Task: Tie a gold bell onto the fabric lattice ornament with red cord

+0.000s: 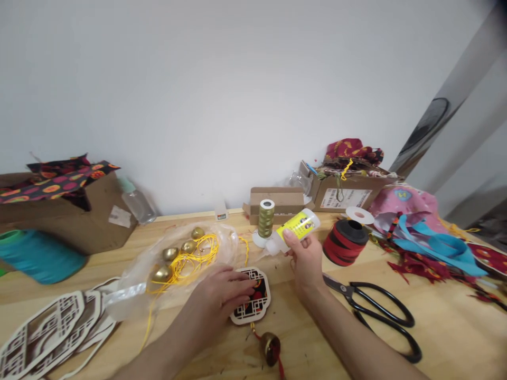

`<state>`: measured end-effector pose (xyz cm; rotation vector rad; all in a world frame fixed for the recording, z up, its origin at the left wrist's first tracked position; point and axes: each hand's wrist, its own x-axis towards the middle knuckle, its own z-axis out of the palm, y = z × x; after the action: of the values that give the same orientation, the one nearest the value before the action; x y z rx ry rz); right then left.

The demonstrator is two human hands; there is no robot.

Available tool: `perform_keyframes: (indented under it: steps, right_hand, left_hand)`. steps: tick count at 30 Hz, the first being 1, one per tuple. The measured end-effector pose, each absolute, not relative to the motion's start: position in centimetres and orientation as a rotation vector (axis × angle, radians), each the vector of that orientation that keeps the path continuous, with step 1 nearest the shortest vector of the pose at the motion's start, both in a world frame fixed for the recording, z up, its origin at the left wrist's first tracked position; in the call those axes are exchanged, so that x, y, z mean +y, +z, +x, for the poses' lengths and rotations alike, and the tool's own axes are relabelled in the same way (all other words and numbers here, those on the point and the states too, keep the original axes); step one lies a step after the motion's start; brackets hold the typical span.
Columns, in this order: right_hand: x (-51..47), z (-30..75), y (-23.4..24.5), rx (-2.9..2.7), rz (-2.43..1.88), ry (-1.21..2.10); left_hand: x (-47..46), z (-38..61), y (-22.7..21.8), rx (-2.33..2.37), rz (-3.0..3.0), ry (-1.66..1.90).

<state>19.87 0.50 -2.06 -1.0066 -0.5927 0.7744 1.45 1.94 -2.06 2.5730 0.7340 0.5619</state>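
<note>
A white glue bottle (298,230) with a yellow label is held tilted in my right hand (307,256), its nozzle pointing down to the left. My left hand (224,295) lies with fingers stretched out over a wooden lattice ornament (259,311), which has dark red patterned fabric inside its pale frame. The fingers touch the ornament's face and cover its left part. From its lower edge hangs a brass bell (270,348) on a cord, lying on the wooden table (206,353). Just behind the nozzle stands a spool of olive thread (266,219).
Black-handled scissors (380,311) and a red ribbon roll (344,243) lie to the right. Brass bells and yellow cord (198,258) rest on a plastic bag at left, near stacked lattice frames (51,332). Fabric-filled boxes (336,192) and a teal thread cone (41,256) stand farther back.
</note>
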Motion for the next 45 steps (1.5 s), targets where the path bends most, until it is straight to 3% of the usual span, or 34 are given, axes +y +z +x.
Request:
perform_keyframes:
  steps: [11,24,45]
  right_hand:
    - [0.6,19.9,-2.2,-0.593,-0.997,0.789]
    - [0.6,19.9,-2.3,-0.586,-1.008,0.789]
    - [0.6,19.9,-2.2,-0.547,-0.962,0.807]
  left_hand:
    - [0.8,0.5,-1.3,0.841,2.4,0.568]
    - [0.9,-1.9,-3.4,0.632,2.99,0.591]
    - [0.4,-1.8,-2.3,0.661,3.009,0.558]
